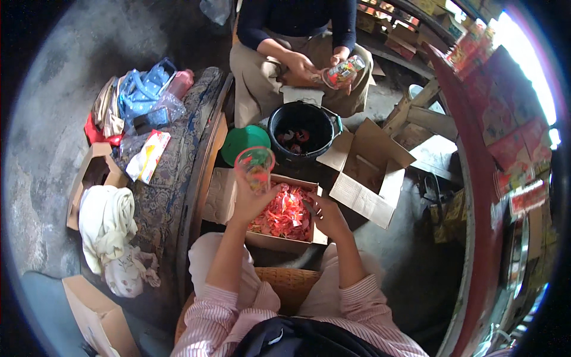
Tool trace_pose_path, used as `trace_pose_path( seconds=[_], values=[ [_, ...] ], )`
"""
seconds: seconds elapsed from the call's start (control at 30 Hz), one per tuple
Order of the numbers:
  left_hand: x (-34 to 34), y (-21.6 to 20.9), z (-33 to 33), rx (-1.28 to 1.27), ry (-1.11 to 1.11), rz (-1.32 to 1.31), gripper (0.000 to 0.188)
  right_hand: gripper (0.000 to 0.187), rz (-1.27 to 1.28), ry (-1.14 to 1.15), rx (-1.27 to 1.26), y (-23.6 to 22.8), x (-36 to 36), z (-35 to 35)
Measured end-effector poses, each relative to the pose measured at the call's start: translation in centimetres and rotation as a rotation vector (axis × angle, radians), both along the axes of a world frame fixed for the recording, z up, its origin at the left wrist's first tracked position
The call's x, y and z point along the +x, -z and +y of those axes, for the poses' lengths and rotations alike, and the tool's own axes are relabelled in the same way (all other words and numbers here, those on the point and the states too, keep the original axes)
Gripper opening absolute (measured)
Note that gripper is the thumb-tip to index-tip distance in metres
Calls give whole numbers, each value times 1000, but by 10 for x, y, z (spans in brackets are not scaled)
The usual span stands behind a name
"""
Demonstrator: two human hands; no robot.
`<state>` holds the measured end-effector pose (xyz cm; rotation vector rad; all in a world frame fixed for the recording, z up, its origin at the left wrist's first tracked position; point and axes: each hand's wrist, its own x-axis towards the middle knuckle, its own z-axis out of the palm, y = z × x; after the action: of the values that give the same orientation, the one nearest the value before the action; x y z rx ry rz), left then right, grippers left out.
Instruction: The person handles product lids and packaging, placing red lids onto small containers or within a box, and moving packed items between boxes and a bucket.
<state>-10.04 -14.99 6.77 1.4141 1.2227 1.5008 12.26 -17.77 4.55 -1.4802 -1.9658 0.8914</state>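
Note:
My left hand [242, 199] is closed around a clear plastic jar [254, 159] with a reddish rim and some colour on its side. It holds the jar tilted above the left edge of an open cardboard box [270, 243]. Shiny red and orange wrapped pieces [284, 214] fill that box. Over the box's right side is my right hand [331, 219], its fingers curled. A small dark sliver shows at those fingertips, too small to name. Opposite me, a seated person's hands [306, 66] hold a similar clear jar [345, 71] with a printed label.
A black bucket [270, 134] with dark and red bits stands beyond the box, beside a green round lid [241, 146]. An open carton [357, 193] stands to the right. Cloths [107, 217] and bags [146, 89] lie left. A red wooden beam [485, 226] runs along the right.

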Motion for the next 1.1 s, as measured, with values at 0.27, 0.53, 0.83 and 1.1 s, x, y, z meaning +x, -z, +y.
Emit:
trace_pose_path(
  seconds=[0.27,0.53,0.83,1.1],
  values=[
    [36,75,111,-225,129,-84,62,57,-68,244,37,-26,23,18],
    [53,96,211,-305,-61,818,61,55,28,188,53,-23,16,27],
    [80,96,242,-345,66,1075,41,55,49,237,-15,-29,21,26],
    [56,123,232,-339,24,1065,46,54,39,251,-49,-41,20,26]
  ],
)
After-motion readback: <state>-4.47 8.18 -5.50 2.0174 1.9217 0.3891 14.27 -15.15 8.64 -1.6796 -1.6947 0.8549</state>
